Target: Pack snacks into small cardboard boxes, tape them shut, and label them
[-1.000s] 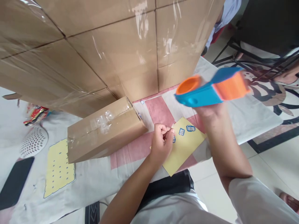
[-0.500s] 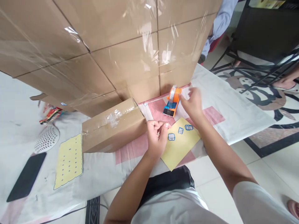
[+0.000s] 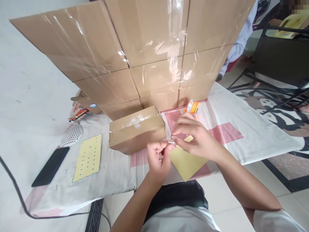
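Two hands of ours meet over the middle of the bench. Our left hand has thumb and fingers drawn together, pinching a small pale strip; our right hand reaches in from the other side, its thumb and fingertips at the strip, though we cannot make out whether they grip it too. Below them lies a yellow sheet, its upper part mostly hidden by our right hand and its near corner at the bench's front edge. Just beyond that hand we see an orange tape dispenser, partly covered. To our left sits a taped cardboard box, in front of a tall cardboard stack under shiny tape. Farther left we have a dotted yellow card, a black flat slab and a white perforated object.
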### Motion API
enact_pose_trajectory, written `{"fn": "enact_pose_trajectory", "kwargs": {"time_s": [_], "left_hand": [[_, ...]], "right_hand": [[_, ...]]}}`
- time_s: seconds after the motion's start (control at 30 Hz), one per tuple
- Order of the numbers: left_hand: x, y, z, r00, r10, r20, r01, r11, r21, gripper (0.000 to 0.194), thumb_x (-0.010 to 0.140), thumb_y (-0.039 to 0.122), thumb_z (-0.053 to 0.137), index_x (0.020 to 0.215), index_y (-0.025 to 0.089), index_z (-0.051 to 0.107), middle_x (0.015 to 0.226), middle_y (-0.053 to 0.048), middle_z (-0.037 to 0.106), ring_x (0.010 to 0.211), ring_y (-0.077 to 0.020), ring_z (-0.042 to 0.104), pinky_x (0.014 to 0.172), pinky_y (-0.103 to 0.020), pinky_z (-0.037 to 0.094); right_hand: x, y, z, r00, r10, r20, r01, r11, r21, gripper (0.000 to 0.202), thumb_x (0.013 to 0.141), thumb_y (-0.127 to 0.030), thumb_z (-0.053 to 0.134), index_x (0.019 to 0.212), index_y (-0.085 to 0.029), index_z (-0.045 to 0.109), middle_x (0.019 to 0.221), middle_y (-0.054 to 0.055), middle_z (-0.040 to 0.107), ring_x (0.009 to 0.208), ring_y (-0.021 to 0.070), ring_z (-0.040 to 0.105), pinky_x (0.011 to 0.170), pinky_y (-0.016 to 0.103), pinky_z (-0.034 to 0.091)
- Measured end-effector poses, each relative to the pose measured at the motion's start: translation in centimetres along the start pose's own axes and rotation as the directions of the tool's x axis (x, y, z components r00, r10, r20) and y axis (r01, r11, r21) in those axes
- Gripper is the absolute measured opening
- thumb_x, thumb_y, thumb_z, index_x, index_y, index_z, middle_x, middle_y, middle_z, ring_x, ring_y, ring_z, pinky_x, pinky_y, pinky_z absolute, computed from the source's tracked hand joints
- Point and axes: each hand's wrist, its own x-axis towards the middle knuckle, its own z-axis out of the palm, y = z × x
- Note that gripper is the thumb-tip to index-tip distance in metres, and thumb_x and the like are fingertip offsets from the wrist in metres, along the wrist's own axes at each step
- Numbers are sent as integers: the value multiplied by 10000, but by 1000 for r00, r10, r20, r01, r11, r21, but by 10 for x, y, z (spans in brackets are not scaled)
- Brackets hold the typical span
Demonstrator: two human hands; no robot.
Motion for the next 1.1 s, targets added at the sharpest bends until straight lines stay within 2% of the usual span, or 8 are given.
{"fn": "enact_pose_trajectory", "kwargs": {"time_s": [0.1,0.33,0.47,0.57,0.7,0.83,0.97,1.1], "left_hand": [[-3,7,-10,996,23,-91,-21,999,25,268,1029,261,581,911,259,341,795,28,725,725,-129,725,692,-257,514],[-9,4,-32,981,44,-189,-31,997,74,288,1013,296,613,896,258,353,745,40,700,686,-134,715,713,-278,540],[-16,5,-39,977,70,-201,-55,995,81,299,1004,301,623,874,255,358,725,46,685,666,-135,705,685,-271,538],[-19,6,-44,978,81,-193,-68,995,72,299,1013,287,602,874,258,339,755,32,718,701,-140,724,713,-284,550],[-20,8,-49,978,37,-203,-21,996,81,274,1022,275,585,888,258,347,765,17,737,674,-133,707,655,-253,504],[-12,14,-54,962,-156,-225,168,985,36,253,1022,329,593,934,259,366,802,-11,751,739,-146,707,664,-250,480],[4,23,-63,891,-399,-218,372,915,-153,357,976,440,645,942,264,336,819,7,755,552,-92,555,603,-223,421],[-1,16,-66,786,-594,-169,535,792,-295,412,929,472,677,940,266,321,712,59,711,414,-43,274,493,-196,248]], "right_hand": [[13,-9,5,997,35,64,-39,996,76,159,943,-237,673,789,-227,637,800,11,649,887,216,548,904,436,369],[24,-21,23,970,165,178,-183,979,91,289,916,-457,740,1071,-215,714,867,16,686,853,196,616,884,390,417],[30,-27,30,910,147,388,-275,914,297,284,989,-408,646,834,-185,726,732,-5,676,665,128,566,623,287,383],[35,-32,32,893,119,435,-312,858,407,276,969,-311,651,729,-179,693,680,-14,658,610,113,527,561,273,359],[42,-37,33,931,80,356,-211,914,346,252,936,-219,649,687,-189,677,639,-28,575,626,116,498,589,273,368],[53,-37,40,969,-15,248,-32,982,185,255,933,-142,624,689,-198,675,650,-29,574,685,130,516,730,311,389],[70,-26,48,981,-51,189,25,990,136,251,938,-149,617,697,-201,664,630,-37,565,681,132,517,778,329,373],[95,-3,31,991,106,-77,-94,985,146,166,933,-234,605,797,-185,687,709,-6,630,623,122,474,657,302,356]]}}
